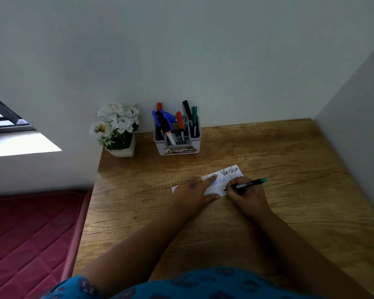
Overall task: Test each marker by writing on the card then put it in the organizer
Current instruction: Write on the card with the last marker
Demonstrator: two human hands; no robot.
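Note:
A white card (pixel 229 172) with several handwritten words lies on the wooden desk (pixel 268 212). My left hand (pixel 192 190) rests flat on the card's left part, fingers spread, covering some of the writing. My right hand (pixel 245 196) grips a black marker with a green end (pixel 249 183), its tip touching the card's right lower edge. At the back of the desk stands a grey organizer (pixel 177 145) that holds several markers with blue, red, black and green caps.
A white pot of white artificial flowers (pixel 117 128) stands left of the organizer against the wall. A wall closes the desk's right side. Beside the desk's left edge lies a red quilted mattress (pixel 28 240).

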